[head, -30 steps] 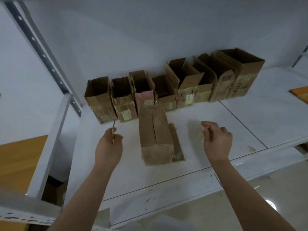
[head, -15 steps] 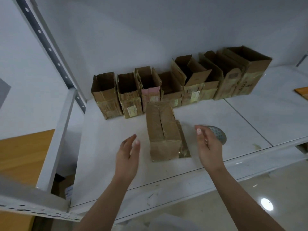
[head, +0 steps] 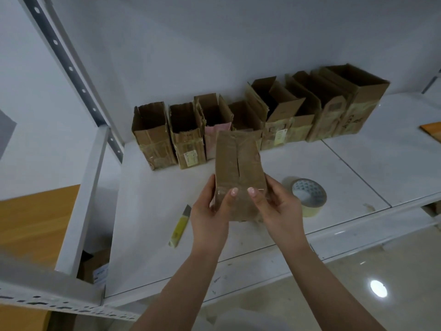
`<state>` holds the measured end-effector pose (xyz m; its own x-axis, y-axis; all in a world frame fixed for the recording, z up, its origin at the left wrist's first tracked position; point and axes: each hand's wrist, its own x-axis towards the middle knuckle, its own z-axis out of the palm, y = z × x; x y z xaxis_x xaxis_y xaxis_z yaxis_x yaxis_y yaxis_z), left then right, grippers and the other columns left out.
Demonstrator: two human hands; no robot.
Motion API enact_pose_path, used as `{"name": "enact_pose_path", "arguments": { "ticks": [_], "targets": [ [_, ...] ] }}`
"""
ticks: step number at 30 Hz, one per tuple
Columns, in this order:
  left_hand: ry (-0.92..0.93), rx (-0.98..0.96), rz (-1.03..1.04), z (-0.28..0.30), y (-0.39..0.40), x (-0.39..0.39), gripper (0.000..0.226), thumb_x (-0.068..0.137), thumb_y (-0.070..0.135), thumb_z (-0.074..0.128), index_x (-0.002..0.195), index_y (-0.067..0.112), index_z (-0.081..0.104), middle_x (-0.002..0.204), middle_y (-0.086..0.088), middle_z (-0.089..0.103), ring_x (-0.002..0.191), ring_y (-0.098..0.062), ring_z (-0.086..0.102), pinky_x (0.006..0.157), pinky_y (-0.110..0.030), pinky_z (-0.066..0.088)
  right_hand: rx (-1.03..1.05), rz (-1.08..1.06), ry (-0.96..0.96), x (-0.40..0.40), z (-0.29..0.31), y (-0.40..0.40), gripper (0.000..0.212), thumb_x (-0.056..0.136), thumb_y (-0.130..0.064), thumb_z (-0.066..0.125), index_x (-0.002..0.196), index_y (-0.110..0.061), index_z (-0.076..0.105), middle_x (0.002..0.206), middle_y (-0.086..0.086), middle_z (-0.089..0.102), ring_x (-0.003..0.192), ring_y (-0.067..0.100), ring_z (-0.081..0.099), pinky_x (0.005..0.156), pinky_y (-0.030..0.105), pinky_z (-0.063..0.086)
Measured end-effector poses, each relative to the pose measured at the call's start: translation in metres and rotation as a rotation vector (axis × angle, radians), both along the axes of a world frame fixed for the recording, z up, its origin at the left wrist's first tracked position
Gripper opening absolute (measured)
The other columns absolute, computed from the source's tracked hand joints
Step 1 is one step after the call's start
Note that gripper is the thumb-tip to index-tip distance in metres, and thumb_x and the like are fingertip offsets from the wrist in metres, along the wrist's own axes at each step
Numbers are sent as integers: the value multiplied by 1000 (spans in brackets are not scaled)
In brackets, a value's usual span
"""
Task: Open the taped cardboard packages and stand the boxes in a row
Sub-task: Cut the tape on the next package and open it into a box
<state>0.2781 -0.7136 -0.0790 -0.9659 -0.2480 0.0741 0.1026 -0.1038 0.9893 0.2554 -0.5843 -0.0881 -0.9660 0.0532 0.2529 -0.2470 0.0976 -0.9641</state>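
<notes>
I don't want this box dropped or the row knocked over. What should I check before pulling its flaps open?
1. Both hands grip the taped box, left hand, right hand: ok.
2. Tape cut along the top seam: cannot tell.
3. Utility knife set down on the shelf, clear of the hands: ok.
4. Tape roll out of the way: ok.
5. Row of open boxes standing upright: ok.

Brown taped cardboard package (head: 238, 173), glossy with clear tape. Far row of open boxes (head: 253, 120): brown cardboard, one with a pink panel (head: 216, 132), several with pale yellow labels. White shelf (head: 334, 168). Near left, a yellow utility knife (head: 179, 225). Right, a pale yellowish tape roll (head: 307, 195) with a white, grey-patterned core.
</notes>
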Motion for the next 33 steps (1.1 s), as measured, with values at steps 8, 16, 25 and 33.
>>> {"name": "enact_pose_path", "arguments": {
  "ticks": [8, 16, 25, 33],
  "targets": [
    [65, -12, 183, 29, 5, -15, 71, 67, 43, 74, 130, 14, 63, 114, -1, 73, 100, -2, 69, 79, -21, 58, 34, -204, 158, 2, 38, -7, 36, 77, -41, 68, 112, -41, 63, 91, -29, 71, 92, -4, 69, 78, 12, 53],
    [124, -135, 179, 40, 4, -21, 66, 73, 47, 75, 132, 23, 62, 117, 3, 71, 108, -3, 66, 85, -34, 59, 223, -272, 163, 2, 65, -3, 46, 78, -53, 67, 118, -29, 69, 90, -24, 71, 85, -6, 68, 74, 16, 55],
    [199, -217, 21, 64, -12, -18, 56, 84, 70, 44, 123, 35, 65, 108, 22, 69, 106, 10, 59, 79, -10, 50, 148, -294, 76, -5, 76, 17, 12, 79, -37, 76, 72, -45, 70, 58, -16, 65, 60, 5, 62, 67, 35, 54],
    [183, -386, -228, 82, -15, -29, 57, 93, 62, 19, 147, 46, 26, 159, 14, 26, 148, -2, 15, 123, -37, 17, 76, -209, 20, -1, 87, 16, 21, 74, -45, 76, 85, -27, 79, 61, 0, 69, 63, 28, 65, 69, 50, 58]
  ]
}}
